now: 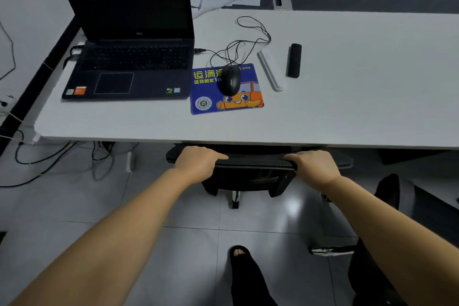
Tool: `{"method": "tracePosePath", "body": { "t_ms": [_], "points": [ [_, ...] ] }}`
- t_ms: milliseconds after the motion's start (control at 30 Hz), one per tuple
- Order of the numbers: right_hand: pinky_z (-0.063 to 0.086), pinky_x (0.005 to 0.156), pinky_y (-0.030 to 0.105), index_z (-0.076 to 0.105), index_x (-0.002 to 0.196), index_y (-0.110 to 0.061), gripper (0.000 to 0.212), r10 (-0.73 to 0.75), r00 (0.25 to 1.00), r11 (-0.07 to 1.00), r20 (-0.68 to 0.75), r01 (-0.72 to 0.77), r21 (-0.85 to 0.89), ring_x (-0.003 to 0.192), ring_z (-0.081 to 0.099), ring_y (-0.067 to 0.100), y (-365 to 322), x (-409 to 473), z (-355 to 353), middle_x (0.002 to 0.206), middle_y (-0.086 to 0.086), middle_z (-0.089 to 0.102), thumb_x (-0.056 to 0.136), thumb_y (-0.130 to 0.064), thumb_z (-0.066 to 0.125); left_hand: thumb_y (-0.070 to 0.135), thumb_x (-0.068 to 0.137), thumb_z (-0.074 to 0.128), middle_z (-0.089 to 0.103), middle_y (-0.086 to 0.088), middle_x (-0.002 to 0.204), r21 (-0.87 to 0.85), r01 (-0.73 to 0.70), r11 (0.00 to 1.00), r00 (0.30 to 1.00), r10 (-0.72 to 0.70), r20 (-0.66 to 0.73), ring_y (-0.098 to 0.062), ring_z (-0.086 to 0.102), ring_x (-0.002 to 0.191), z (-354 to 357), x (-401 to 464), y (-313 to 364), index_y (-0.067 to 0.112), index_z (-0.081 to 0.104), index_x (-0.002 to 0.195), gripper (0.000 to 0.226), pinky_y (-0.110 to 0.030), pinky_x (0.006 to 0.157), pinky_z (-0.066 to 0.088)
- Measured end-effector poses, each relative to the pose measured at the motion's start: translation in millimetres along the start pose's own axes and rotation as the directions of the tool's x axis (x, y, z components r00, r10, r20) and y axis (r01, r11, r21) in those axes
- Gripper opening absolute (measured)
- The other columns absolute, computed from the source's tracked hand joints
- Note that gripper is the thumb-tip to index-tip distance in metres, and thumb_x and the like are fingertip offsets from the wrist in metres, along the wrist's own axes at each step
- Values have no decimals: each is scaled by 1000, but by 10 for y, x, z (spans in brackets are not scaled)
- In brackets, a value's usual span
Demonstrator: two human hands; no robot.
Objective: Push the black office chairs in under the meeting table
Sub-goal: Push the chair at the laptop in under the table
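I see my left hand (198, 163) and my right hand (314, 165) both laid palm-down and curled over the top edge of the black chair (250, 174) backrest, one at each end; the backrest sits between them, just at the near edge of the white table (347, 97), its seat hidden beneath; above on the table lie a laptop (131, 57), a mouse (230, 80) on a blue pad (226, 99), and a black remote (293, 60).
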State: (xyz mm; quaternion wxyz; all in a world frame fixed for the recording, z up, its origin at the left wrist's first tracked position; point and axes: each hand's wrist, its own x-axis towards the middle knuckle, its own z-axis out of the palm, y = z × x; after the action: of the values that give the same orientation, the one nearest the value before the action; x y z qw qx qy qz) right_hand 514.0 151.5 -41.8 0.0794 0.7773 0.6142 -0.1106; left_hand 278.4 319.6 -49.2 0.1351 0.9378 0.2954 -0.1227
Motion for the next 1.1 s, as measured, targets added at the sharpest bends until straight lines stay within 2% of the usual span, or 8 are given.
{"method": "tracePosePath", "body": {
  "t_ms": [167,333,467,600,700,800,967,1100],
  "points": [
    [43,63,31,54,119,-34,35,12,1000,1000,-10,-12,4,92,63,28,-11,-16,25,106,-2,68,88,-23,44,9,88,44,65,6,121,23,34,999,999,-34,-3,-22,62,102,-4,-36,29,46,45,128,55,-32,77,49],
    [47,69,33,53,119,-30,32,46,998,999,44,-46,12,94,61,29,-36,-21,-30,109,2,65,89,-25,44,8,84,46,68,5,108,-30,-7,1000,996,10,90,-19,61,96,-124,-76,44,36,56,113,42,-31,68,47],
    [44,91,41,35,136,-25,53,48,986,991,159,-67,114,123,44,27,-78,-182,-169,133,4,51,86,-34,51,17,85,49,56,-4,127,-18,-26,1000,971,29,237,-23,53,113,-309,-185,85,26,33,139,56,-38,85,49],
    [36,104,40,28,140,-24,66,147,989,939,-34,-129,318,133,33,24,-302,-657,-370,145,3,39,83,-39,58,21,88,50,45,0,142,-100,-94,991,996,93,-9,-18,41,129,-447,-631,184,23,34,140,54,-36,101,42],
    [37,104,37,29,139,-27,67,287,948,768,-136,-143,624,132,35,19,-646,-1209,-455,144,0,40,82,-38,62,25,87,52,49,6,136,-365,-118,924,963,17,-268,-3,41,124,-457,-1271,314,24,43,134,48,-18,98,35],
    [32,103,26,32,138,-30,66,399,901,577,-170,-102,811,127,38,6,-1104,-1876,-407,136,-11,44,81,-34,65,31,82,52,54,19,123,-602,-176,778,928,-73,-366,20,40,110,-352,-2015,441,28,49,128,46,3,93,25],
    [37,100,28,38,127,-45,58,595,803,218,-43,-109,970,119,43,-9,-1775,-2902,-116,131,-18,47,74,-41,61,10,87,58,50,40,119,-802,-157,576,916,-218,-336,13,47,113,-23,-2981,480,64,43,113,62,-6,92,38],
    [39,94,23,44,123,-44,54,748,659,-21,78,-93,995,113,45,-14,-2147,-3533,38,128,-13,53,72,-35,59,25,86,58,54,28,121,-841,-171,514,926,-208,-315,8,50,114,102,-3276,625,61,43,115,48,-7,96,39]
  ]
}}
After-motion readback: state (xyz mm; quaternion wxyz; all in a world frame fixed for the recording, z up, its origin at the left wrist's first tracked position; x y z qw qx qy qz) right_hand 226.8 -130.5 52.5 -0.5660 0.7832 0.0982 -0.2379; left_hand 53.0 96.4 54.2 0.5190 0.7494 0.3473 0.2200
